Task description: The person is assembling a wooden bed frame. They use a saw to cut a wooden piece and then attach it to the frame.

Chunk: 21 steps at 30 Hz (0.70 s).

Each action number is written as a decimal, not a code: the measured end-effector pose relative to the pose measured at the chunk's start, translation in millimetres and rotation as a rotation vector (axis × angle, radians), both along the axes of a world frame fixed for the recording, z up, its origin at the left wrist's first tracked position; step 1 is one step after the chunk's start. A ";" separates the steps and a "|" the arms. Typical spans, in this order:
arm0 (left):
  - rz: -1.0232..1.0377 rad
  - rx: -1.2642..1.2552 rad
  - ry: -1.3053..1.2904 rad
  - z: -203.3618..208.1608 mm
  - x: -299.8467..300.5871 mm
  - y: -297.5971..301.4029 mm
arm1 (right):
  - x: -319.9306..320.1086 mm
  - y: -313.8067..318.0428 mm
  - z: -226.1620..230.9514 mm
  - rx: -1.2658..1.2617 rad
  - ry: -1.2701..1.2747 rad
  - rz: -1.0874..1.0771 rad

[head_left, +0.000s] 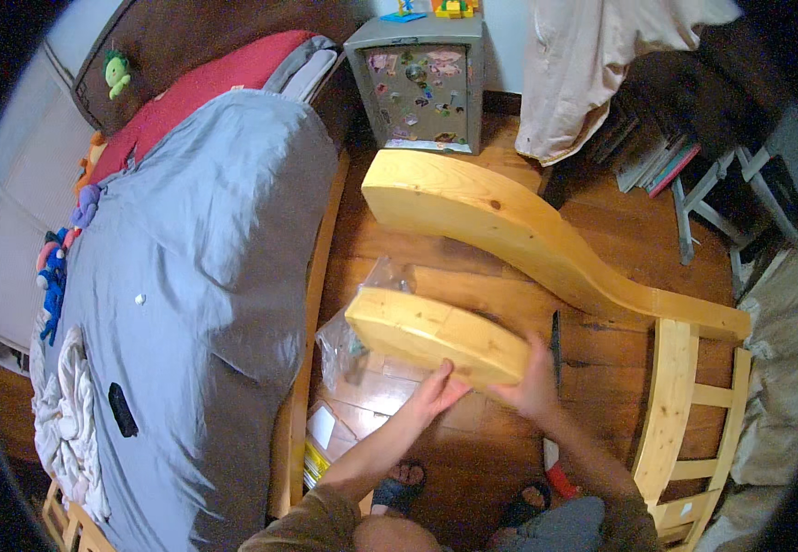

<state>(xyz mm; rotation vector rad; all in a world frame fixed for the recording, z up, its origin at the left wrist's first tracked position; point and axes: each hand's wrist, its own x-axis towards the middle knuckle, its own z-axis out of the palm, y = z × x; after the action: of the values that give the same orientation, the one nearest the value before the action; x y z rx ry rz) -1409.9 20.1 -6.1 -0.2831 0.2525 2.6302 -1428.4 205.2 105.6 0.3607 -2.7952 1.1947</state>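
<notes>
A short, thick piece of pale wood (431,328) with a rounded, curved edge is held up above the floor between my two hands. My left hand (439,390) grips its lower edge, with the thumb along the side and the other fingers partly hidden. Around its right end my right hand (532,382) is closed, fingers mostly out of sight behind the wood. Beyond it stands a long S-curved wooden panel (500,207), apart from the piece I hold. A slatted wooden frame (670,405) adjoins the panel's right end.
Left is a bed with a grey-blue sheet (215,248) and plush toys. Clear plastic wrapping (335,345) lies on the wooden floor beside the bed rail. A grey cabinet (417,92) with stickers stands at the back. Right are a grey step stool (721,198) and books (661,166).
</notes>
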 end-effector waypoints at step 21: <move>0.055 -0.361 0.489 126.0 -105.6 0.1 | -82.2 8.6 84.4 0.120 0.347 -0.051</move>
<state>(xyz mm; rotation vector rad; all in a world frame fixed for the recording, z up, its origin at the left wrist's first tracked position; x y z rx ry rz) -1515.4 20.2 119.9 0.2493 0.8947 2.6586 -1510.6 213.8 190.0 0.4540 -2.5604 0.8600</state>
